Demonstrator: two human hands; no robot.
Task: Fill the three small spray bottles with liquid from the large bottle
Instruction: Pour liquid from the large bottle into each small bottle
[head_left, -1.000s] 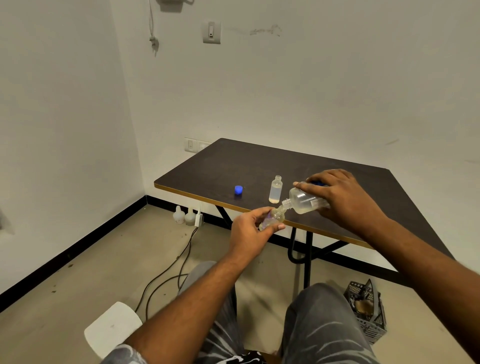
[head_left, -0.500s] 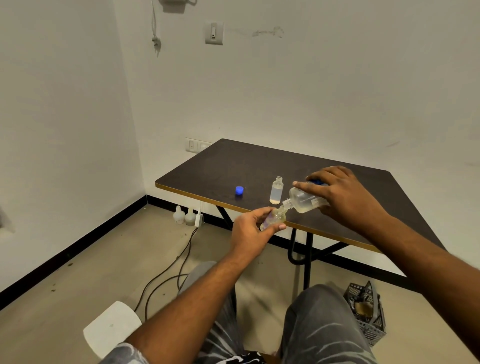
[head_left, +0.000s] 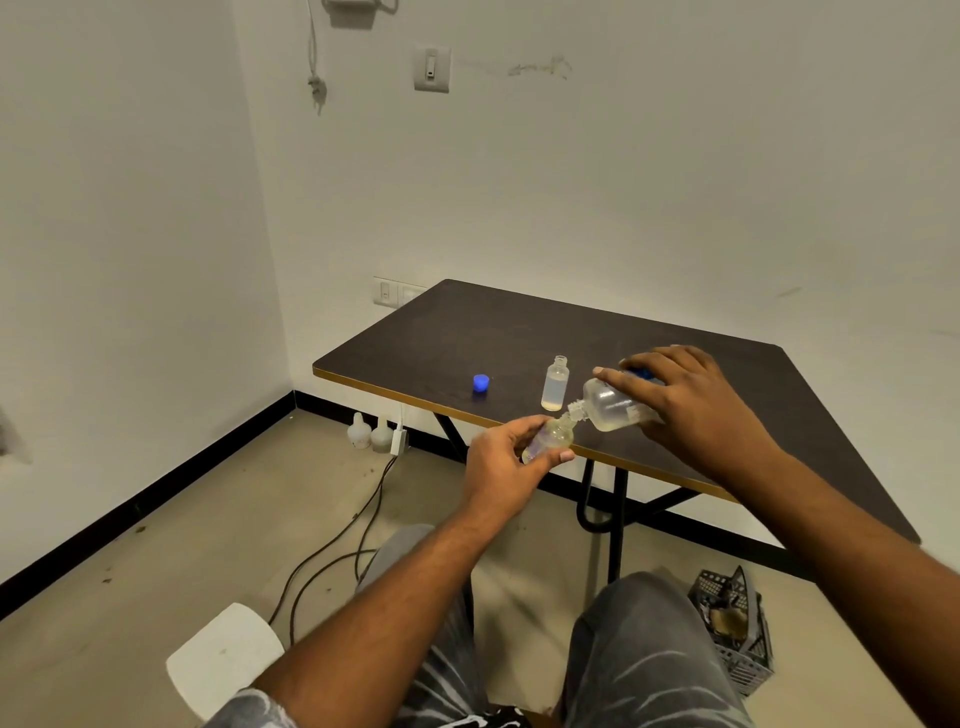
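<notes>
Now the right hand (head_left: 691, 400) grips the large bottle (head_left: 615, 408), tipped, its neck at the mouth of a small bottle (head_left: 550, 439) pinched by the left hand (head_left: 501, 467) at the table (head_left: 467, 332) edge. Another small bottle (head_left: 555, 383) stands upright on the table near a blue cap (head_left: 481, 383).

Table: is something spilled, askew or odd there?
No spill shows. The left hand holds a small bottle tilted at the front edge of the table while the right hand tips the large bottle into it, so drips could miss the tabletop.

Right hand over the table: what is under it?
The right hand grips a large clear plastic bottle, tipped sideways; a blue object behind it is mostly hidden, so unidentifiable.
</notes>
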